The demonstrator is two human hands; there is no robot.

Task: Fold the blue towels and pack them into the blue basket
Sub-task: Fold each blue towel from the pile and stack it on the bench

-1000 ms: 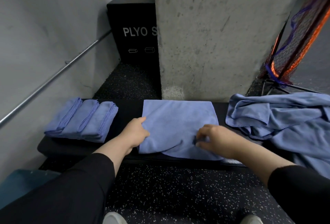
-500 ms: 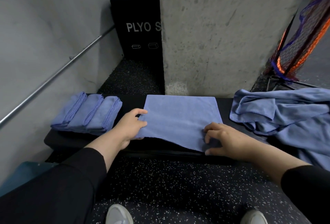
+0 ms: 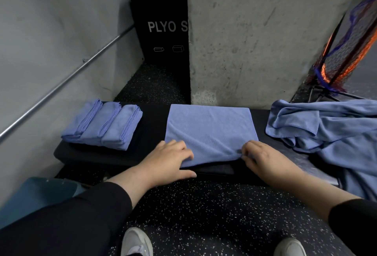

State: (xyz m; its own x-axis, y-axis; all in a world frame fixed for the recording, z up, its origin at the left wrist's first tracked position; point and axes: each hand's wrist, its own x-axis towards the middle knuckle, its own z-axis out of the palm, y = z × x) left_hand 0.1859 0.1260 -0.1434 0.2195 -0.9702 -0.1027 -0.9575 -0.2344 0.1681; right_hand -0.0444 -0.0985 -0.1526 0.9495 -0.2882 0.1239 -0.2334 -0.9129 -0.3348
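Observation:
A blue towel point(image 3: 210, 129), folded into a rectangle, lies on the black bench point(image 3: 153, 125) in front of me. My left hand point(image 3: 169, 159) grips its near left corner, thumb under the edge. My right hand point(image 3: 263, 157) pinches the near right corner, where the cloth puckers. Three folded blue towels point(image 3: 104, 125) lie side by side on the bench's left end. A heap of unfolded blue towels point(image 3: 330, 131) covers the right end. A blue basket corner point(image 3: 38, 196) shows at lower left, below the bench.
A concrete pillar point(image 3: 255, 41) rises right behind the bench, with a black plyo box point(image 3: 161, 23) to its left. A metal rail point(image 3: 61, 84) runs along the left wall. A black and orange net point(image 3: 350, 47) stands at the right. My shoes point(image 3: 136, 243) are on speckled floor.
Both hands have drawn back to the towel's near edge and taken hold of its two near corners. The towel now lies flatter and squarer on the bench.

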